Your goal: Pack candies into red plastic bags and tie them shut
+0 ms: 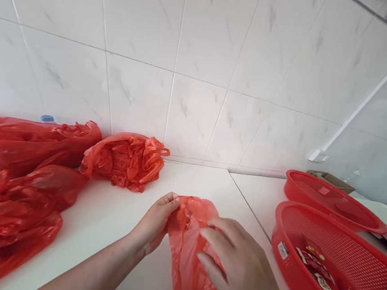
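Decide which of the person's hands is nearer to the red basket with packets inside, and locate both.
Right. The right hand is over the held red bag, left of the basket; the left hand pinches that bag near its far end, farther left.

This is a plain indoor workroom, perhaps a packing area or a kitchen, though which cannot be told for certain; the tiled wall (203,37), pale with grey veining, and the long white worktop (102,216) against it suggest a wipe-clean room; red plastic bags (185,261), one in the middle and more heaped at the left, and a mesh red basket (357,249) holding printed packets (323,282) point towards packing.
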Demonstrator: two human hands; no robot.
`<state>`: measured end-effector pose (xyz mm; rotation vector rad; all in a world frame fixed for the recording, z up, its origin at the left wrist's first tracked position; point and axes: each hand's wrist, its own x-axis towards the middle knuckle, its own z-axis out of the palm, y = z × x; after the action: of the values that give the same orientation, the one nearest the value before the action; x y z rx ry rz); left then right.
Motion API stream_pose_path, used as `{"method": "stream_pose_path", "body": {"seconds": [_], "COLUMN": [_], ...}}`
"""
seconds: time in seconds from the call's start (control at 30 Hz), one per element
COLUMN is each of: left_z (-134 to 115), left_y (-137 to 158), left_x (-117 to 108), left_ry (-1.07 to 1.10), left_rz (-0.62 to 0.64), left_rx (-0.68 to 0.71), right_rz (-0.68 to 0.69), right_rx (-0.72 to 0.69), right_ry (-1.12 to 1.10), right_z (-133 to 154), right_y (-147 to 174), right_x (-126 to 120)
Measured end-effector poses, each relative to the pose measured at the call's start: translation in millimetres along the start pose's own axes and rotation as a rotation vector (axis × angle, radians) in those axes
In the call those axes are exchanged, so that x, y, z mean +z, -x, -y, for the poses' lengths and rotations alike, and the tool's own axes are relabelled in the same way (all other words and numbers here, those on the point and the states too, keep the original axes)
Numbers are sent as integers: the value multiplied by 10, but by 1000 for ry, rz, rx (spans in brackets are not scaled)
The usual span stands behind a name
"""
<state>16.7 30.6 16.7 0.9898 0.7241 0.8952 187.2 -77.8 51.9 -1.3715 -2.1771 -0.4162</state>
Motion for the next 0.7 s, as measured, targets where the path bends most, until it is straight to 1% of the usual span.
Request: {"method": "stream_pose_path", "body": {"seconds": [0.03,0.1,0.13,0.17,0.2,0.23,0.27,0.3,0.33,0.37,0.4,0.43,0.47,0.5,0.53,0.57,0.63,0.67,0.7], "left_z": [19,53,68,83,97,112,128,144,161,178,192,202,201,188,159,113,-22,-98,-170], "left_y": [10,25,29,32,35,40,47,58,70,84,96,103,105,102,96,96,141,199,285], "left_x": [-45,-144,-189,-227,-252,-264,-263,-252,-236,-222,-216,-226,-253,-298,-357,-422,-529,-552,-547], "left_ry": [15,32,37,41,44,46,48,51,53,55,56,54,49,41,32,23,8,-33,-94], "left_rz": [-10,-31,-44,-57,-70,-81,-90,-95,-98,-97,-90,-86,-91,-107,-135,-168,-239,-291,-350], "left_rx": [-25,-69,-84,-94,-101,-105,-109,-111,-112,-112,-112,-102,-82,-56,-25,1,42,98,184], "right_rz": [61,143,147,120,66,-7,-67,-71,5,124,296,455,582,674,724,739,709,703,704], "right_rx": [9,86,129,177,223,266,298,296,268,260,286,318,362,391,414,424,416,402,378], "right_ry": [84,199,232,234,200,127,18,-112,-242,-300,-272,-188,-84,-14,31,39,7,0,-3], "right_z": [-108,-378,-489,-555,-562,-509,-406,-272,-131,-7,81,121,111,59,-23,-119,-294,-354,-390], "right_y": [32,84,97,100,91,73,47,19,-6,-24,-30,-23,-2,31,73,120,203,231,245], "right_x": [75,164,161,128,74,16,-30,-50,-34,19,103,206,313,413,496,556,614,623,626]}}
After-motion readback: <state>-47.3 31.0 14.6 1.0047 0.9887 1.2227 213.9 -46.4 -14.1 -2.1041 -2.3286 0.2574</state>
